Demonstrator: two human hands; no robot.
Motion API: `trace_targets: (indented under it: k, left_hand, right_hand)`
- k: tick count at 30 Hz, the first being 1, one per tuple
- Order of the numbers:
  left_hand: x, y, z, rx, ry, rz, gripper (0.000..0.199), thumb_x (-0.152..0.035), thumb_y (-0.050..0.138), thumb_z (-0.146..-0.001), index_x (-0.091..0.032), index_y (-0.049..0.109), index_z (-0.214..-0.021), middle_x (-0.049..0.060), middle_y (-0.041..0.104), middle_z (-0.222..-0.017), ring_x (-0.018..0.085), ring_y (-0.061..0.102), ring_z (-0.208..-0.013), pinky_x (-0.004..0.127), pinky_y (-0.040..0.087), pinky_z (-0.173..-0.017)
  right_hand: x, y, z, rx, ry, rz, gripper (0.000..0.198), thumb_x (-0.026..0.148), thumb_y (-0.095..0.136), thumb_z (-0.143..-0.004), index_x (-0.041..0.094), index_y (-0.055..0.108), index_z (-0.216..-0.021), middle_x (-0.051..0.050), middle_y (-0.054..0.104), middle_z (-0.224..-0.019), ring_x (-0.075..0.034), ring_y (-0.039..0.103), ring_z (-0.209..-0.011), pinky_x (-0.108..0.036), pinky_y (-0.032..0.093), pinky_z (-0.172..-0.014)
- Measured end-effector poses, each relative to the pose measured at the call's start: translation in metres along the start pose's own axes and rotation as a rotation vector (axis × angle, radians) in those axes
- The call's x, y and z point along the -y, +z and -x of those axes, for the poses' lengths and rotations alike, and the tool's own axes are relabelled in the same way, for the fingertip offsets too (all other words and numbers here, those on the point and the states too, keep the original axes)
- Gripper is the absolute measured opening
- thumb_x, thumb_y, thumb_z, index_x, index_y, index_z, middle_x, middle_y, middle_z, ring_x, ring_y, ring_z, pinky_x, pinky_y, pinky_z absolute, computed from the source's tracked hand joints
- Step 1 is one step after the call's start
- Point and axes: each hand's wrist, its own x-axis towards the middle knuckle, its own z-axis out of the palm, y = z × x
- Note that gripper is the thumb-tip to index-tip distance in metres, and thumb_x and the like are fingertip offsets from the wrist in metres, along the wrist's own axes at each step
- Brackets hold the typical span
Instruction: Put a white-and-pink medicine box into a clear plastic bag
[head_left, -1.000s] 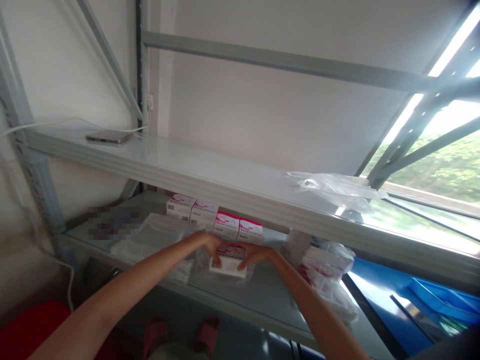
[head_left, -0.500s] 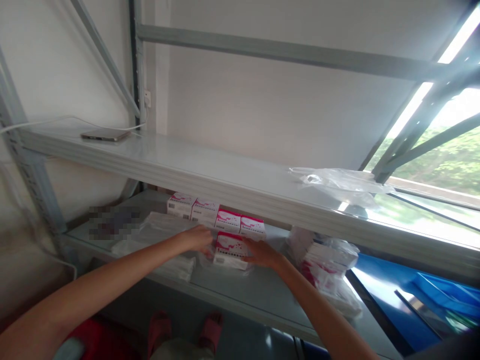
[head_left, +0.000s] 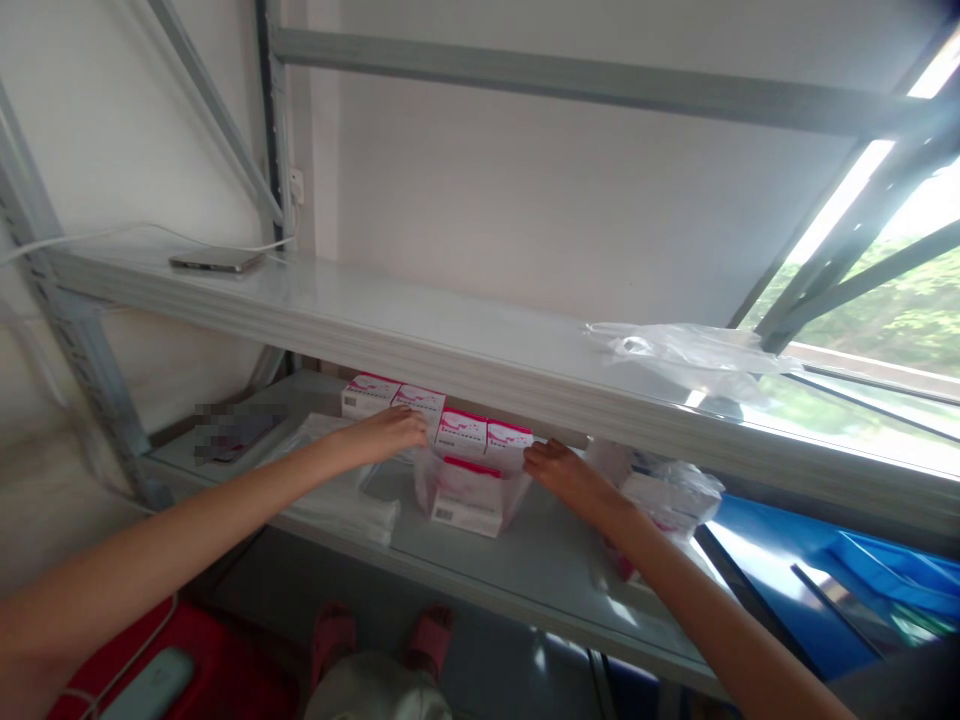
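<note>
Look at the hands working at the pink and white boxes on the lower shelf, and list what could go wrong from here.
1. The left hand and right hand reach in close under the upper shelf, so knuckles might knock its edge.
2. The box in the clear bag sits in front of the row of boxes; a nudge could push the row askew.
3. The loose plastic bag above lies near the shelf edge and may slide off if the shelf is bumped.

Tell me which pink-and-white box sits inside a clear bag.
The front box, alone before the back row of four, between both hands; clear plastic wraps it.
</note>
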Motion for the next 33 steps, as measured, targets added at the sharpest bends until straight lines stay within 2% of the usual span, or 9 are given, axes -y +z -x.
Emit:
trace_targets:
  k: [4, 8, 12, 17, 20, 24, 28, 30, 33]
  left_hand:
    - [0.002, 0.005, -0.011, -0.135, 0.092, -0.171, 0.03, -0.003, 0.044, -0.086, -0.019, 0.066, -0.098, 0.007, 0.065, -0.106, 0.02, 0.056, -0.107, 0.033, 0.039, -0.098]
    - [0.006, 0.014, -0.026, -0.27, 0.032, -0.221, 0.026, -0.005, 0.048, -0.087, -0.018, 0.067, -0.098, 0.01, 0.064, -0.11, 0.023, 0.056, -0.108, 0.037, 0.041, -0.096]
    - [0.023, 0.028, -0.044, -0.311, -0.144, 0.032, 0.021, -0.015, 0.049, -0.09, -0.016, 0.069, -0.097, 0.011, 0.066, -0.11, 0.023, 0.06, -0.104, 0.036, 0.044, -0.092]
    - [0.032, 0.028, -0.058, -0.312, -0.336, 0.548, 0.023, -0.016, 0.05, -0.085, -0.013, 0.07, -0.095, 0.007, 0.072, -0.087, 0.018, 0.066, -0.081, 0.024, 0.048, -0.07]
    - [0.017, 0.017, -0.061, -0.298, -0.413, 0.703, 0.023, -0.022, 0.057, -0.08, -0.012, 0.07, -0.097, 0.004, 0.069, -0.072, 0.015, 0.062, -0.063, 0.019, 0.043, -0.055]
    - [-0.01, 0.011, -0.072, -0.253, -0.417, 0.776, 0.028, -0.025, 0.057, -0.08, -0.012, 0.068, -0.102, 0.002, 0.066, -0.065, 0.013, 0.058, -0.056, 0.019, 0.04, -0.05]
    - [-0.034, 0.018, -0.092, -0.159, -0.441, 0.75, 0.031, -0.017, 0.049, -0.08, -0.015, 0.066, -0.105, -0.001, 0.06, -0.059, 0.015, 0.059, -0.062, 0.02, 0.04, -0.055]
    - [-0.048, 0.023, -0.1, -0.134, -0.503, 0.707, 0.03, -0.016, 0.042, -0.081, -0.016, 0.066, -0.101, 0.0, 0.061, -0.061, 0.016, 0.06, -0.065, 0.023, 0.041, -0.059]
    - [-0.068, 0.032, -0.108, -0.134, -0.574, 0.611, 0.032, -0.022, 0.036, -0.087, -0.015, 0.063, -0.101, 0.007, 0.065, -0.078, 0.02, 0.06, -0.075, 0.027, 0.042, -0.064]
  right_hand:
    - [-0.008, 0.016, -0.006, -0.163, 0.008, 0.101, 0.025, 0.002, 0.053, -0.081, 0.021, 0.068, -0.09, -0.008, 0.065, -0.111, -0.022, 0.056, -0.104, -0.037, 0.043, -0.093]
    - [-0.017, 0.04, -0.016, -0.305, 0.113, 0.073, 0.021, 0.008, 0.06, -0.081, 0.022, 0.07, -0.093, -0.007, 0.061, -0.126, -0.025, 0.051, -0.118, -0.041, 0.04, -0.099]
    - [-0.026, 0.061, -0.029, -0.343, 0.245, -0.21, 0.017, 0.014, 0.06, -0.082, 0.023, 0.073, -0.088, -0.007, 0.066, -0.118, -0.025, 0.057, -0.111, -0.041, 0.043, -0.097]
    - [-0.039, 0.073, -0.039, -0.431, 0.434, -0.846, 0.024, 0.038, 0.054, -0.085, 0.023, 0.073, -0.088, -0.007, 0.071, -0.101, -0.024, 0.064, -0.097, -0.04, 0.048, -0.09]
    - [-0.035, 0.066, -0.041, -0.376, 0.37, -1.228, 0.042, 0.058, 0.054, -0.079, 0.022, 0.072, -0.091, -0.008, 0.071, -0.104, -0.027, 0.063, -0.101, -0.041, 0.048, -0.091]
    - [-0.009, 0.054, -0.051, -0.235, 0.262, -1.617, 0.051, 0.066, 0.046, -0.079, 0.022, 0.07, -0.077, -0.007, 0.072, -0.092, -0.025, 0.064, -0.094, -0.042, 0.047, -0.092]
    - [0.018, 0.064, -0.072, -0.249, 0.459, -1.884, 0.045, 0.063, 0.051, -0.071, 0.022, 0.051, -0.053, 0.003, 0.046, -0.043, -0.014, 0.05, -0.045, -0.035, 0.05, -0.061]
    - [0.026, 0.074, -0.083, -0.261, 0.584, -1.945, 0.041, 0.061, 0.053, -0.066, 0.023, 0.046, -0.052, 0.008, 0.029, -0.036, -0.009, 0.031, -0.033, -0.03, 0.043, -0.047]
    - [0.034, 0.087, -0.096, -0.296, 0.693, -1.959, 0.039, 0.057, 0.056, -0.062, 0.024, 0.041, -0.049, 0.009, 0.025, -0.034, -0.006, 0.02, -0.032, -0.025, 0.029, -0.037]
